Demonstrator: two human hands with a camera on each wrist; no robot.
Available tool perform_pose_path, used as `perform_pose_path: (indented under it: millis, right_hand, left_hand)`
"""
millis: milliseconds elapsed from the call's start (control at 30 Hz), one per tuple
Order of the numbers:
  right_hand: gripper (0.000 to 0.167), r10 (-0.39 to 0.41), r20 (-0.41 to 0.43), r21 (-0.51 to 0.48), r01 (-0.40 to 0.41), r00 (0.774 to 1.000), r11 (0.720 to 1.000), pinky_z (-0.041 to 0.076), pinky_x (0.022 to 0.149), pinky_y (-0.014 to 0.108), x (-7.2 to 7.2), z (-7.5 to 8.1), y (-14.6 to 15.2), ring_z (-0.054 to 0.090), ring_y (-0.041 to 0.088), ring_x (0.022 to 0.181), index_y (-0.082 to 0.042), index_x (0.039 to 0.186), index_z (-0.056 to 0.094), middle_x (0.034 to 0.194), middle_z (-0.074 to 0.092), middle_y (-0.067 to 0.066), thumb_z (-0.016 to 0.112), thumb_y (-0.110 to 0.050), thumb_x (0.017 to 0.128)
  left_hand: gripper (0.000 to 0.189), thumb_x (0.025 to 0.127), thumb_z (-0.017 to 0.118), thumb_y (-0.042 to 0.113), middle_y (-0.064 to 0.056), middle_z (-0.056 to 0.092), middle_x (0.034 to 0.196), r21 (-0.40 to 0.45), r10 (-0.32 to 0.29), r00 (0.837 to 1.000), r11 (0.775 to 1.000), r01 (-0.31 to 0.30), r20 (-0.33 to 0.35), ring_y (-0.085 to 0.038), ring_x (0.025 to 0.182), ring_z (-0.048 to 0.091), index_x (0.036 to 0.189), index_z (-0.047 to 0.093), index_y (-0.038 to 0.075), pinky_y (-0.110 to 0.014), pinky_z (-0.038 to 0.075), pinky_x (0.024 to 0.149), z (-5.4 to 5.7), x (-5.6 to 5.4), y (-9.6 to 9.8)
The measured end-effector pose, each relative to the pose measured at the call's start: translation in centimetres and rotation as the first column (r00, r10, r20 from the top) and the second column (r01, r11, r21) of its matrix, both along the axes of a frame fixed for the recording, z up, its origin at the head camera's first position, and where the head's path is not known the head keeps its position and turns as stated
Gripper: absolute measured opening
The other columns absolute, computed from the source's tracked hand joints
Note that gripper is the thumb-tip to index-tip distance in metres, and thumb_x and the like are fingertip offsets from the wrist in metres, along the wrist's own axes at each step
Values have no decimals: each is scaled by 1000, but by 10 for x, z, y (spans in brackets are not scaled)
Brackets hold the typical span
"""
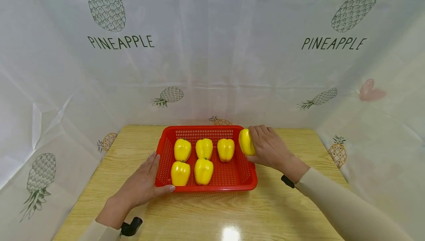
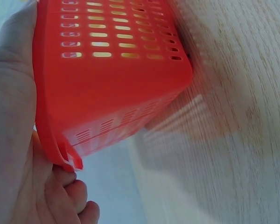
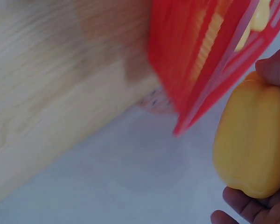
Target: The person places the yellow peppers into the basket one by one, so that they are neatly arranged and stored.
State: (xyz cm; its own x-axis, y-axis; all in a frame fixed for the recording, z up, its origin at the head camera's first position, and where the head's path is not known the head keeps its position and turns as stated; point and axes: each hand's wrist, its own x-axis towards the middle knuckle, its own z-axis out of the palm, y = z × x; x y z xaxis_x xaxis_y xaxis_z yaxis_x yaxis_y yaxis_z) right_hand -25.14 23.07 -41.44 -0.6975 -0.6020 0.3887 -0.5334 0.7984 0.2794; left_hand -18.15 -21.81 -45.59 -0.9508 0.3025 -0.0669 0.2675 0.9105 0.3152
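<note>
My right hand [image 1: 268,146] grips a yellow bell pepper [image 1: 246,142] above the right rim of a red perforated basket [image 1: 216,188]. In the right wrist view, thumb and fingers hold the opposite ends of this pepper [image 3: 252,137], beside the basket's rim. My left hand [image 1: 141,180] rests against the basket's front left corner, its thumb along the front rim and its fingers at the left side. Inside the basket stand several more yellow bell peppers: three in the back row, the right one [image 1: 226,150] among them, and two in front, including the left one [image 1: 180,173].
The basket stands on a light wood-grain table [image 1: 196,215]. Behind and at both sides hangs a pale sheet [image 1: 232,64] printed with pineapples, close to the table's far edge. Dark straps show at both wrists.
</note>
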Motion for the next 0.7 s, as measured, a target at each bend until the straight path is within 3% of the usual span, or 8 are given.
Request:
perform_pose_path:
  millis: [300,567,700]
  right_hand:
    - [84,35,77,24,-37,996,999,55,84,40,9,-15,-32,58,29,98,0,127,52,109,62,12,78,-65,80]
    - [79,63,100,31,-66,993,997,46,73,32,15,-30,-48,51,23,85,-1,124,54,97,59,7,76,-62,79]
    - [76,57,122,68,-65,991,996,46,73,32,18,-36,-54,50,23,84,-1,121,55,94,58,7,73,-63,80]
  left_hand:
    - [132,83,61,87,-31,19,171,-12,-17,999,1000,16,-42,-53,156,27,163,21,-10,-66,32,123,0,0,0]
    - [134,82,56,91,-31,19,172,-19,-16,999,1000,15,-40,-51,156,27,164,21,-9,-65,30,124,-1,0,0]
    - [133,82,57,90,-31,19,172,-22,-17,999,1000,16,-43,-51,156,28,164,21,-9,-65,30,124,-1,0,0]
